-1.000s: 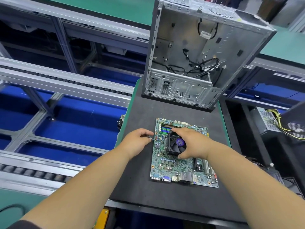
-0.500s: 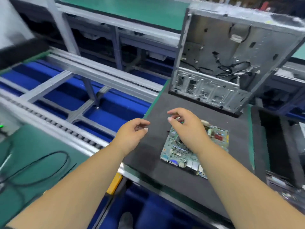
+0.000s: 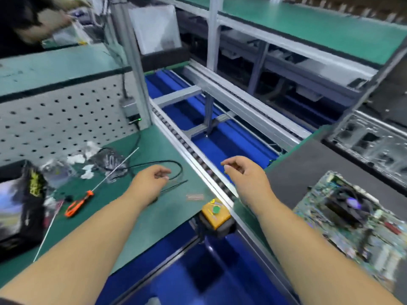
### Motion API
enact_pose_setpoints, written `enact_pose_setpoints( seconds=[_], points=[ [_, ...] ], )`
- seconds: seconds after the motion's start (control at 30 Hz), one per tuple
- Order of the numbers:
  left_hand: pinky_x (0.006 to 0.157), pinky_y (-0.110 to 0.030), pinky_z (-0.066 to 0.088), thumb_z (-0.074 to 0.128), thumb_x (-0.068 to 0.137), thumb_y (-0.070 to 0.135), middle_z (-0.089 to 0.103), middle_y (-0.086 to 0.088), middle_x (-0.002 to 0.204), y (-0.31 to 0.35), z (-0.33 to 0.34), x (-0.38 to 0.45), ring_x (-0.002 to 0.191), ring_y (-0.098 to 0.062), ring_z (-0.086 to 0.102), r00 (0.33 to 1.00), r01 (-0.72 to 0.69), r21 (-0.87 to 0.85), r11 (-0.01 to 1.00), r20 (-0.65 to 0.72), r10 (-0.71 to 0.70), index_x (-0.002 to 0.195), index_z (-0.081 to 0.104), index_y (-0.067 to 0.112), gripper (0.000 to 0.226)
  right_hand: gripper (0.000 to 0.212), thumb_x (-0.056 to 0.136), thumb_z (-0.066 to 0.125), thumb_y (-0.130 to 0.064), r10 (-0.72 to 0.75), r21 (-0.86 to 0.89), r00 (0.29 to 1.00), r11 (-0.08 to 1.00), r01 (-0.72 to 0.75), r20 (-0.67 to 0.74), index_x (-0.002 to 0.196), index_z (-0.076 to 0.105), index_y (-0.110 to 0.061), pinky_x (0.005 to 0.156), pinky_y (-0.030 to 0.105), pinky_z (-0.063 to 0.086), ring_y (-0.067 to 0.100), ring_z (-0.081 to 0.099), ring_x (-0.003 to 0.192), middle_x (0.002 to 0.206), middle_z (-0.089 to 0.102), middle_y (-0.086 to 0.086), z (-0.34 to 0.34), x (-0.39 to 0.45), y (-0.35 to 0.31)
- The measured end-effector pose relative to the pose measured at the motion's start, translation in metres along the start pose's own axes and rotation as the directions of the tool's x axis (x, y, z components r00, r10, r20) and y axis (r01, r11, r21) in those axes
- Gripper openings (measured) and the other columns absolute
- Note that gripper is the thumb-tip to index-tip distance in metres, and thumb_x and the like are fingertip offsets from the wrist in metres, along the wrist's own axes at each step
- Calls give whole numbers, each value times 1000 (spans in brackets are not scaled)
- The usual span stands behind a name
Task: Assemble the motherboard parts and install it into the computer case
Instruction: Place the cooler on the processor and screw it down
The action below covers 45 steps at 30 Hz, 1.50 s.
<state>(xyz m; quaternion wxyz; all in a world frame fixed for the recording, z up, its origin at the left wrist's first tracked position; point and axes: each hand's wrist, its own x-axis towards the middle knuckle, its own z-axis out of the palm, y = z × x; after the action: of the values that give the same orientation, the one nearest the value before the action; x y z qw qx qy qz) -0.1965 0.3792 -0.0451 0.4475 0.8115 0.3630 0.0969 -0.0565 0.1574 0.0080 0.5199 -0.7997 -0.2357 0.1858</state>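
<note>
Both hands hung loosely curled and empty, the left hand (image 3: 152,181) above the table (image 3: 154,216) near an orange-handled screwdriver (image 3: 79,202), probably reaching for tools. The right hand (image 3: 244,175) hovered beside the motherboard (image 3: 343,236).

Electronics assembly line: roller conveyor (image 3: 198,159), workbenches (image 3: 154,212)

Two bare forearms reach in from the bottom edge, no sleeves to the wrists. A sliver of dark cloth at bottom-left corner, by the upper left arm, poss. a short sleeve; too little shows to tell. No gloves, rings, watch or wrist strap seen on left hand (image 3: 148,181) or right hand (image 3: 244,177). Nails short, unpainted where visible on right hand's fingertips (image 3: 226,167). Pic blurred; finer detail can't be made out.
</note>
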Motion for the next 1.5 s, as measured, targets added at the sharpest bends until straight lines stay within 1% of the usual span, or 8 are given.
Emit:
enact_pose_setpoints(
  seconds=[0.23, 0.37, 0.57, 0.83, 1.0, 1.17, 1.33, 1.5],
  points=[
    [83, -22, 44, 68, 85, 17, 69, 1, 101, -70, -47, 35, 96, -17, 63, 996, 42, 224, 974, 68, -59, 105, 67, 21, 21, 15, 93, 60, -24, 71, 19, 997, 997, -71, -5, 87, 70, -32, 80, 45, 53, 26, 64, 84, 89, 69, 1, 74, 12, -32],
    [87, -27, 43, 71, 79, 45, 58, -4, 119, -113, -62, 44, 108, -21, 57, 937, -15, 614, 789, 283, -203, 123, 55, 24, 51, 15, 93, 59, -29, 90, -28, 995, 995, -91, -36, 89, 70, -37, 67, 26, 49, 9, 61, 80, 88, 68, -12, 112, 16, -39],
    [79, -30, 43, 68, 76, 44, 57, -2, 118, -150, -67, 57, 106, -23, 56, 861, -226, 752, 619, 452, -235, 120, 51, 23, 51, 17, 92, 58, -31, 148, -21, 987, 989, -149, -64, 87, 69, -42, 44, 13, 47, -2, 56, 62, 89, 66, -13, 152, 21, -44],
    [72, -26, 45, 72, 64, 46, 63, 5, 99, -151, -75, 72, 90, -20, 59, 851, -296, 690, 661, 504, -146, 103, 61, 30, 44, 13, 94, 58, -31, 99, -329, 995, 939, -96, -10, 100, 67, -37, 73, 31, 55, 4, 58, 75, 88, 59, -22, 187, 19, -40],
    [66, -27, 46, 66, 59, 48, 60, 9, 89, -97, -93, 75, 84, -18, 58, 852, -486, 655, 579, 503, 147, 91, 59, 31, 37, 46, 88, 63, -27, -32, -667, 982, 730, 149, 185, 134, 54, -25, 103, 33, 40, 15, 46, 116, 124, 53, -7, 202, 13, -36],
    [68, -31, 39, 65, 64, 44, 56, 9, 88, -10, -108, 69, 83, -20, 57, 642, -752, 615, 235, 605, 470, 95, 58, 30, 35, 87, 79, 68, -29, -66, -820, 963, 511, 258, 262, 154, 24, -17, 109, 32, 29, 24, 37, 128, 140, 42, 2, 198, 25, -49],
    [82, -34, 33, 60, 69, 46, 58, 13, 101, 56, -114, 59, 90, -19, 53, 387, -828, 561, -11, 586, 712, 102, 56, 31, 36, 63, 75, 60, -27, -84, -823, 995, 562, 86, 46, 132, 35, -33, 50, 28, 30, 21, 53, 71, 73, 49, -12, 153, 44, -80],
    [102, -37, 26, 63, 78, 36, 61, 11, 113, 107, -96, 51, 106, -21, 53, 274, -829, 557, -35, 461, 844, 119, 58, 32, 42, 26, 71, 61, -31, -65, -814, 995, 581, -28, -81, 94, 50, -37, 53, 27, 35, 19, 54, 73, 72, 50, -12, 86, 45, -97]
  ],
)
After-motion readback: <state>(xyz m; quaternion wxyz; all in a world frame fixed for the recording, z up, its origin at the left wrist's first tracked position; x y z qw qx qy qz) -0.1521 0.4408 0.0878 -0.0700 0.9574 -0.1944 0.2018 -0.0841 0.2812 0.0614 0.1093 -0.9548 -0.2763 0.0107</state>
